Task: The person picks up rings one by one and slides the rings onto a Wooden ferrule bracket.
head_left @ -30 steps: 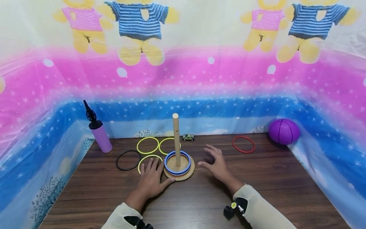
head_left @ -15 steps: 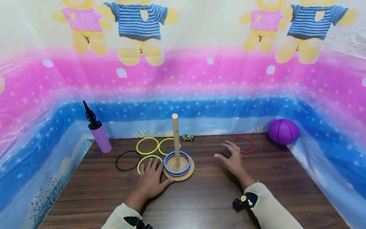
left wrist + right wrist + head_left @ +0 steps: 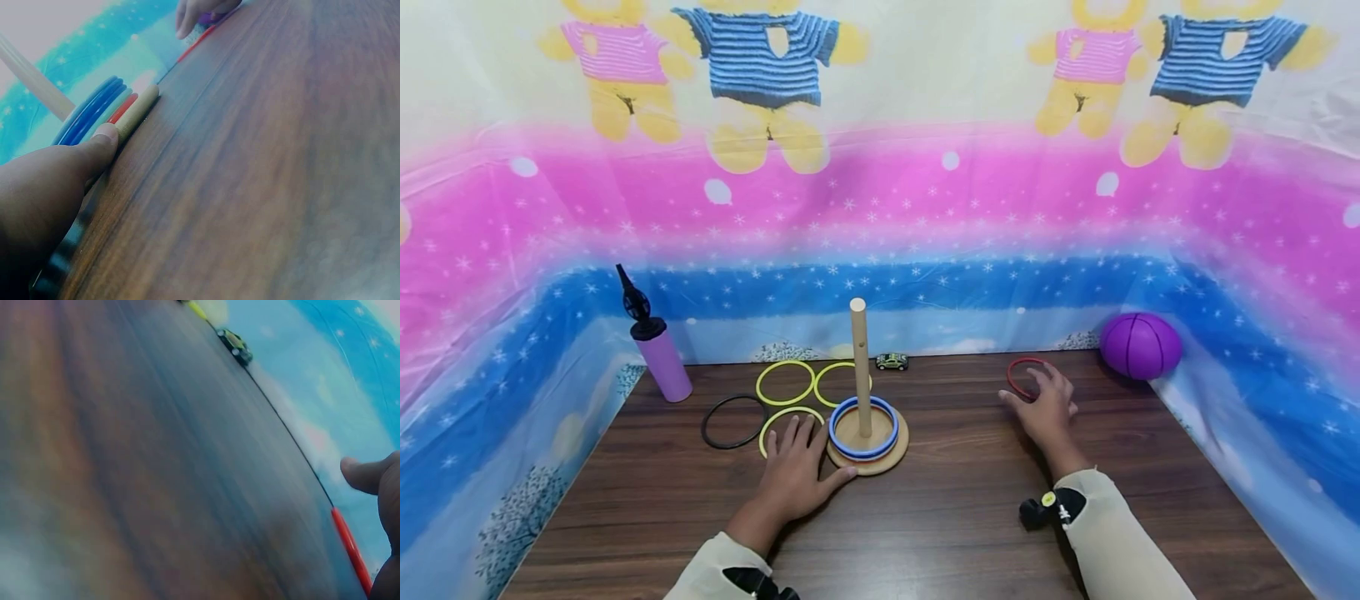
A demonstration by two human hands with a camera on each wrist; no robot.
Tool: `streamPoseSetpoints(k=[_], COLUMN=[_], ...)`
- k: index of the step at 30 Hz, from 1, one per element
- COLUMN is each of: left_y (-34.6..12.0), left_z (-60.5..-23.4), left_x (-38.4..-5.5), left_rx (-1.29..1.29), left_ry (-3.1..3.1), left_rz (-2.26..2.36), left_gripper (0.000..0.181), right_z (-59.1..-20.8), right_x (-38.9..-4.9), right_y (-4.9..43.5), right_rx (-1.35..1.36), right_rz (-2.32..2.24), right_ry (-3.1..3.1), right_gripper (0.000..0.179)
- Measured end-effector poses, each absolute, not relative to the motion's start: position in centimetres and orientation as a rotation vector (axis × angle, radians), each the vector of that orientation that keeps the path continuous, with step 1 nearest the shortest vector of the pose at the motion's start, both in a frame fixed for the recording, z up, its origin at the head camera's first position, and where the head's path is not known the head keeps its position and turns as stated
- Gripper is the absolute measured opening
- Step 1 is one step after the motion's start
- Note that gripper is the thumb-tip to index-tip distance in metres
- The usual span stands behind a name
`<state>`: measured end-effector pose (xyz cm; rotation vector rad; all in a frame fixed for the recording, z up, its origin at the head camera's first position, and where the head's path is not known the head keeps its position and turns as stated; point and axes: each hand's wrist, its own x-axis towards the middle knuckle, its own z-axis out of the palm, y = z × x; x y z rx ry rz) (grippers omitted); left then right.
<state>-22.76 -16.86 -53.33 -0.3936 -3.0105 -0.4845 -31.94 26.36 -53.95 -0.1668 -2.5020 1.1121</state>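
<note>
While empty and loosely spread — right grip (image 3: pixel 1048 411) over the red ring (image 3: pixel 1009 377).

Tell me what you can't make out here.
Head: part of the red ring, behind the right hand.
Head: part of the front yellow ring, hidden by the left hand.
Head: markings on the car, too small.
Right wrist: right hand, cut off by the right edge.

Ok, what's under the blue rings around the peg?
The left wrist view shows what looks like a pale ring, a red ring and the wooden base; the left hand hides part of them.
</note>
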Motion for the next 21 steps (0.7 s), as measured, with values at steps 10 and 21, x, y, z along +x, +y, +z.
streamPoseSetpoints(k=[10,21], left_y=[-17.0,-17.1], left_z=[-53.3,-53.4], left_x=[-22.9,-22.9], left_rx=[-0.403,-0.395], left_ry=[-3.002,-3.022], left_rz=[-0.474,-0.501], left_gripper=[0.094,0.095], right_z=[-53.9,-54.0], right_x=[-32.5,-33.3], right_y=[28.7,29.9], right_rx=[-0.359,-0.350], right_rz=[1.061,1.015], right_ry=[-2.607,-2.702], right_gripper=[0.088,0.097])
